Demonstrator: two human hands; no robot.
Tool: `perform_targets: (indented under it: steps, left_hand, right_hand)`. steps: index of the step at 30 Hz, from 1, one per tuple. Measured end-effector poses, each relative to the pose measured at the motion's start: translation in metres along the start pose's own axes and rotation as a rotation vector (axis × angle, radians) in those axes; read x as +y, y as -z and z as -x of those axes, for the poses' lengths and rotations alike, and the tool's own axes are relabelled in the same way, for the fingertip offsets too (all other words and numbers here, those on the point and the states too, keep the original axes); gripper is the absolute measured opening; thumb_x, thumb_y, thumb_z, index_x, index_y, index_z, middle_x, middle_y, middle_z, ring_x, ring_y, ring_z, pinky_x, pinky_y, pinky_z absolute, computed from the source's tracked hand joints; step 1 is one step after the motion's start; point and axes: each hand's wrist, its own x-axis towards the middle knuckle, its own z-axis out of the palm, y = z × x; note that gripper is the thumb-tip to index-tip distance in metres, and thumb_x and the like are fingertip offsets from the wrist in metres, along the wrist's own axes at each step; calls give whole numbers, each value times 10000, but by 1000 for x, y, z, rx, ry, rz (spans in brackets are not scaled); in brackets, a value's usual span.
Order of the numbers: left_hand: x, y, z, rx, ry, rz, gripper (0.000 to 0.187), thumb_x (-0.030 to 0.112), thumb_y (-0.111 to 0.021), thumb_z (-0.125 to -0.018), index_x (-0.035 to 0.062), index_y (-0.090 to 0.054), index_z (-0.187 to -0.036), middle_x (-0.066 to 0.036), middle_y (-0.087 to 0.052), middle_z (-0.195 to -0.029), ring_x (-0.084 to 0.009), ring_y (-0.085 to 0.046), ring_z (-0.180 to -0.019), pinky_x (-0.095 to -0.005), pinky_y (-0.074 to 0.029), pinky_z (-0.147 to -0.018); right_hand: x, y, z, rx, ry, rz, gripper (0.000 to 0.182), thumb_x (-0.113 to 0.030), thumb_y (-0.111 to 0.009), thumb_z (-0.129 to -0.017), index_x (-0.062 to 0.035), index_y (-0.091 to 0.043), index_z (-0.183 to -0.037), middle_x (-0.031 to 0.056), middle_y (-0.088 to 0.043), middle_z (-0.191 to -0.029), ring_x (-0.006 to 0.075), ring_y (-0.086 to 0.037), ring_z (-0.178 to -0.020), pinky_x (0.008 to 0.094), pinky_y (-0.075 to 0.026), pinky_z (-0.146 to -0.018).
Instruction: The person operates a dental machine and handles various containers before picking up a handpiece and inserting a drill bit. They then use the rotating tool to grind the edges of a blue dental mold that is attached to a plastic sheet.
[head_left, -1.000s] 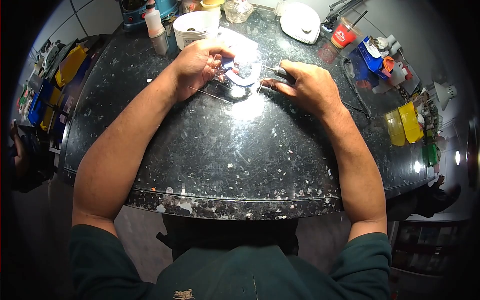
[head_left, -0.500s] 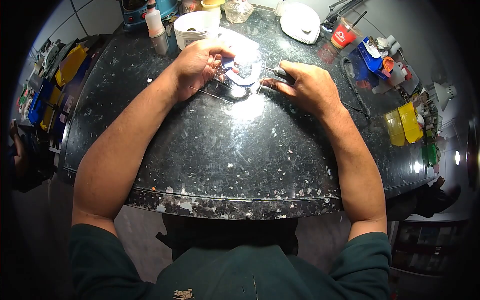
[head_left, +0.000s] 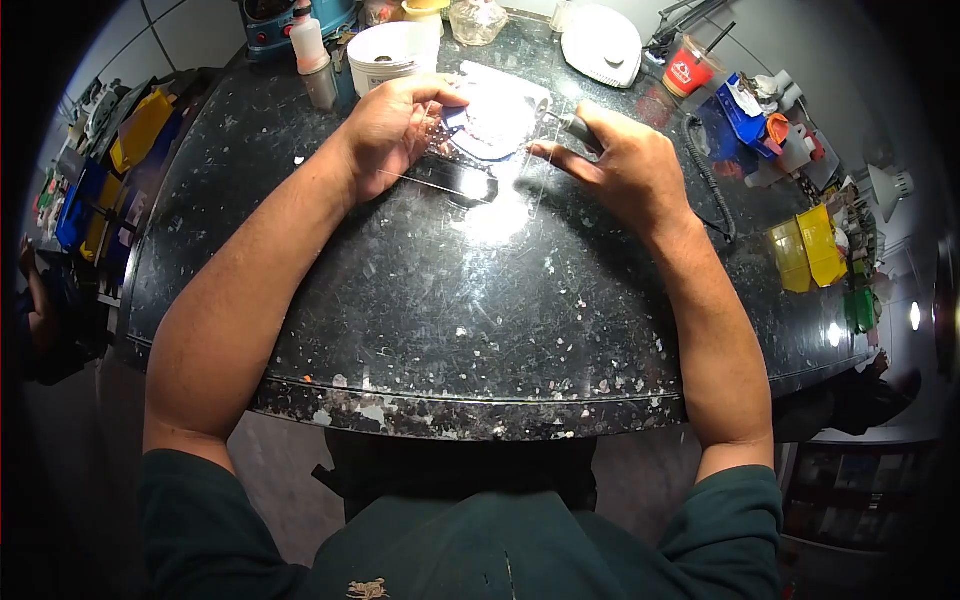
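Observation:
My left hand (head_left: pixel 395 130) is closed, thumb and fingers pinching one end of a pale blue-white, curved U-shaped piece (head_left: pixel 457 118). Much of that piece is washed out by the bright light behind it. In my right hand (head_left: pixel 632 165) is a slim dark rotary handpiece (head_left: pixel 578 129), gripped like a pen. Its thin metal tip points left toward the curved piece, with a small gap between them. Thin bright straight lines, like the edges of a clear pane, run near both hands.
A white tub (head_left: pixel 385 52) and a spray bottle (head_left: pixel 309 45) stand behind my left hand. Back right are a white domed device (head_left: pixel 600 47), a red cup (head_left: pixel 688 68), a blue bin (head_left: pixel 738 118) and a coiled cord (head_left: pixel 715 195). Yellow bins (head_left: pixel 808 248) sit at the right edge.
My right hand has shifted slightly right with the handpiece, its tip backing off from the curved piece. The curved piece has tilted in my left hand, its arch now less distinct.

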Motion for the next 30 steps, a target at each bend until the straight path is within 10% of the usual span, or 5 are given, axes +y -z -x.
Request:
perform_targets:
  steps: [30]
  left_hand:
    - [-4, 2, 6, 15, -138, -168, 288, 39, -540, -949, -49, -595, -1218, -107, -563, -1279, -144, -657, -963, -230, -521, -707]
  right_hand:
    - [-6, 1, -1, -177, -55, 61, 586, -641, -686, -784, -62, -639, -854, 160, -678, -792, 355, -684, -767, 449, -549, -670]
